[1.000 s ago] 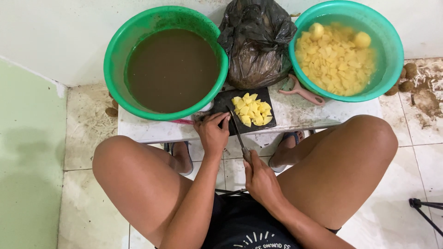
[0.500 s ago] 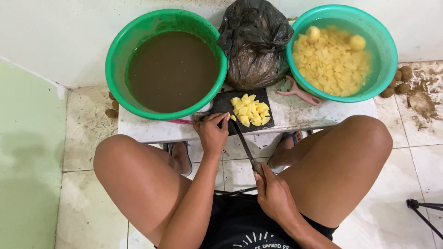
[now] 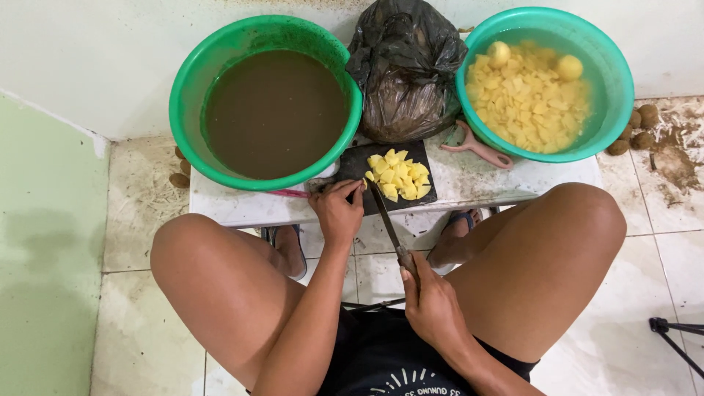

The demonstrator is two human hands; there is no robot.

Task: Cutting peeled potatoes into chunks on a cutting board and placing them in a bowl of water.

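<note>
A small black cutting board (image 3: 354,163) lies on the low white table (image 3: 477,189) with a pile of yellow potato cubes (image 3: 398,174) on it. My left hand (image 3: 338,211) rests at the board's near edge, fingertips touching a piece by the pile. My right hand (image 3: 431,303) sits back between my knees, gripping the handle of a knife (image 3: 386,220) whose blade points at the cubes.
A green basin of brown muddy water (image 3: 273,110) stands at the left, a black plastic bag (image 3: 405,70) in the middle, a green basin of cut potatoes in water (image 3: 543,84) at the right. A pink peeler (image 3: 478,149) lies on the table. Unpeeled potatoes (image 3: 636,128) lie on the floor.
My right hand has drawn back toward my body with the knife, sliding the blade away from the board. The left hand stays at the board's edge.
</note>
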